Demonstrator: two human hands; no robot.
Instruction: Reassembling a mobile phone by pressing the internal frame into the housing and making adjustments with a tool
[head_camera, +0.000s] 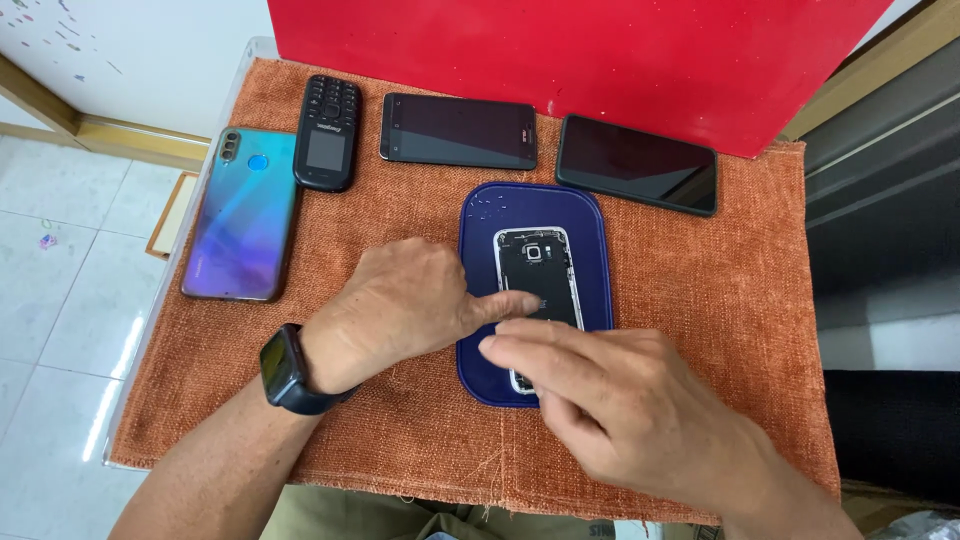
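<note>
An opened smartphone (538, 265), its back removed and dark insides showing, lies on a dark blue mat (592, 240) in the middle of an orange woven cloth (400, 210). My left hand (405, 305), a dark smartwatch (287, 370) on its wrist, rests beside the mat with its thumb touching the phone's middle. My right hand (625, 400) lies over the phone's lower end, fingers stretched out flat and pointing left, hiding that end. Neither hand grips anything.
Along the cloth's far side lie a blue-gradient smartphone face down (243, 215), a small black keypad phone (327, 132) and two black smartphones (458, 131) (637, 164). A red board (600, 50) stands behind. Tiled floor (50, 250) lies to the left, a dark surface at right.
</note>
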